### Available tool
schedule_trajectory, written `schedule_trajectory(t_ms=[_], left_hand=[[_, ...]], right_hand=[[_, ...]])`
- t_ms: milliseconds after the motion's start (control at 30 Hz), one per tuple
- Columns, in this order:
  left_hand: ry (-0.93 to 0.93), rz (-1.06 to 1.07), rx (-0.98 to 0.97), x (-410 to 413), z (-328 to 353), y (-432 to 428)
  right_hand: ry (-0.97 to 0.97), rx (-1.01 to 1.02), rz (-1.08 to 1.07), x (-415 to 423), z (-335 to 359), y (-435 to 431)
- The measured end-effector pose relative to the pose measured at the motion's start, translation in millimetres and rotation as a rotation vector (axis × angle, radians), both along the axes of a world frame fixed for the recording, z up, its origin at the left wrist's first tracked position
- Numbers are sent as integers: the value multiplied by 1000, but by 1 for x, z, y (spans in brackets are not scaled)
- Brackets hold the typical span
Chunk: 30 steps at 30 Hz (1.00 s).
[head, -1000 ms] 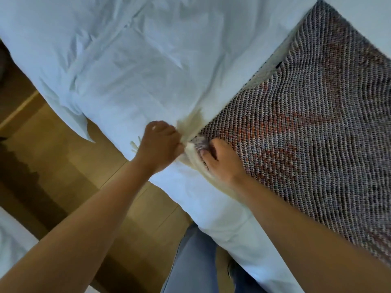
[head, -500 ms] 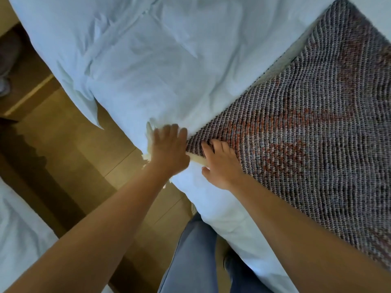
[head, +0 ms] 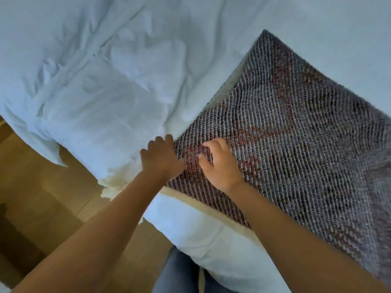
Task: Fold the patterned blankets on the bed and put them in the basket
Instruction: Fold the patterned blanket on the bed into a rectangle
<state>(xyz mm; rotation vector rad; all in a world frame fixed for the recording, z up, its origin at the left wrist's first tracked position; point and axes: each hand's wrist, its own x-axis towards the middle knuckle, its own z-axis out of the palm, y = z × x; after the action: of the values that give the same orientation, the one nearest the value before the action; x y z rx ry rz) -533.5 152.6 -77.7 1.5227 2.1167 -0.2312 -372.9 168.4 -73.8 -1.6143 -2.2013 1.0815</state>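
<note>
A patterned woven blanket [head: 296, 132], dark grey with reddish zigzags and a cream fringe, lies folded flat on the white bed [head: 118, 81]. Its near corner reaches the bed's front edge. My left hand [head: 161, 158] rests on that corner's left edge, fingers fairly straight. Just to the right, my right hand [head: 220, 163] lies palm down on the blanket, fingers slightly bent and pressing the weave. Cream fringe [head: 114, 185] hangs over the bed's edge below my left hand. No basket is in view.
The white duvet is rumpled across the left of the bed. Wooden floor [head: 42, 197] runs along the bed's near side at the lower left. My legs in blue jeans [head: 179, 271] stand against the bed's edge.
Both hands have let go of the blanket's corner and fringe. They moved up onto the blanket's surface and now lie flat on it. The view has shifted a little.
</note>
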Motion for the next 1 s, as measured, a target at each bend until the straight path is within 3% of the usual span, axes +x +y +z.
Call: schedule_trajectory(t_ms=[167, 333, 367, 433, 533, 633, 700, 767, 867, 1000], left_hand=[[-230, 21, 247, 71, -3, 88], [-261, 68, 437, 95, -9, 149], [-311, 93, 406, 97, -10, 160], [-394, 73, 163, 98, -10, 177], [-280, -104, -200, 91, -15, 186], [-347, -47, -183, 82, -21, 181], [-483, 237, -11, 75, -27, 174], [-396, 438, 183, 70, -36, 161], [-156, 362, 199, 80, -54, 142], [-65, 316, 264, 91, -56, 136]], right_hand=[[-64, 103, -178, 45, 8, 92], [-272, 281, 56, 68, 11, 193], [-313, 292, 121, 68, 10, 211], [-396, 263, 248, 67, 9, 244], [-669, 135, 482, 64, 4, 279], [-875, 175, 535, 57, 2, 290], [-816, 274, 475, 56, -1, 292], [-637, 390, 379, 58, -10, 296], [-490, 336, 290, 63, -32, 291], [-455, 206, 228, 72, -63, 268]])
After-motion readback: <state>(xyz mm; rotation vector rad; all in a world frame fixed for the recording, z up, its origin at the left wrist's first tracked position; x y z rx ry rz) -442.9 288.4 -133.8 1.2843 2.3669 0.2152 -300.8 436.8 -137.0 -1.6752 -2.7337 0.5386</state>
